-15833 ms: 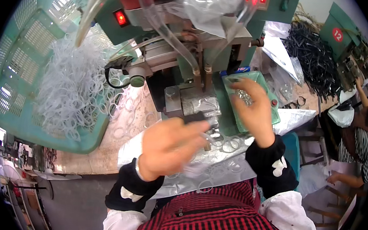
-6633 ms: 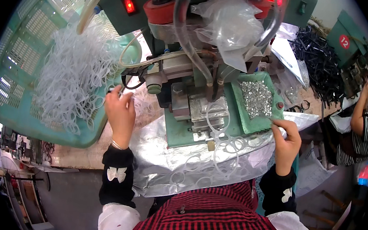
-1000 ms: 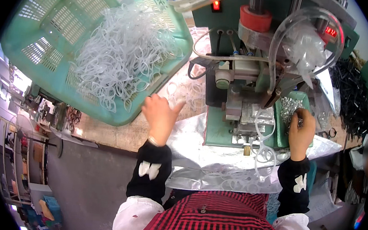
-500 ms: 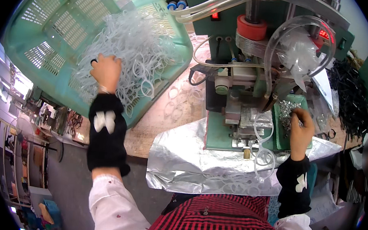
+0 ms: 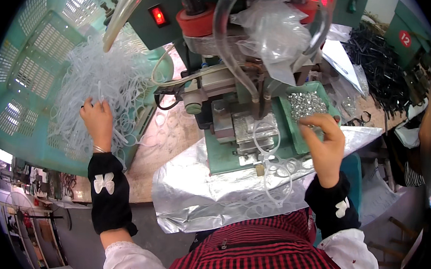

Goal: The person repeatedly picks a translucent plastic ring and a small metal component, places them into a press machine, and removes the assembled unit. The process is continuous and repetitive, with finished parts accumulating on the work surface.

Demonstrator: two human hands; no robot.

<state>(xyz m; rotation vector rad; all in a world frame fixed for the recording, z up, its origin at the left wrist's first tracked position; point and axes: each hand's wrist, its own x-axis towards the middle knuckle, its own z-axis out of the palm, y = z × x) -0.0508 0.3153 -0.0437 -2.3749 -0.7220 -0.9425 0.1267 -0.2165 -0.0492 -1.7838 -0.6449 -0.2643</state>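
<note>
My left hand is at the heap of translucent plastic bands in the green basket. Its fingers are curled around a pale strap at the top of the heap. Over the green tray of small shiny metal pieces, my right hand is bent, thumb and forefinger together. Whatever sits between those fingertips is too small to make out. Left of the tray stands the press, with a metal fixture; a clear looped band hangs over its front.
Silver foil covers the bench front, with several clear loops on it. Clear hoses and a plastic bag hang about the press. Black strips are heaped at the far right, near another person's arm.
The whole view has swung right, so the press and basket sit further left. My right hand has come off the metal pieces toward the tray's near side. My left hand remains at the heap.
</note>
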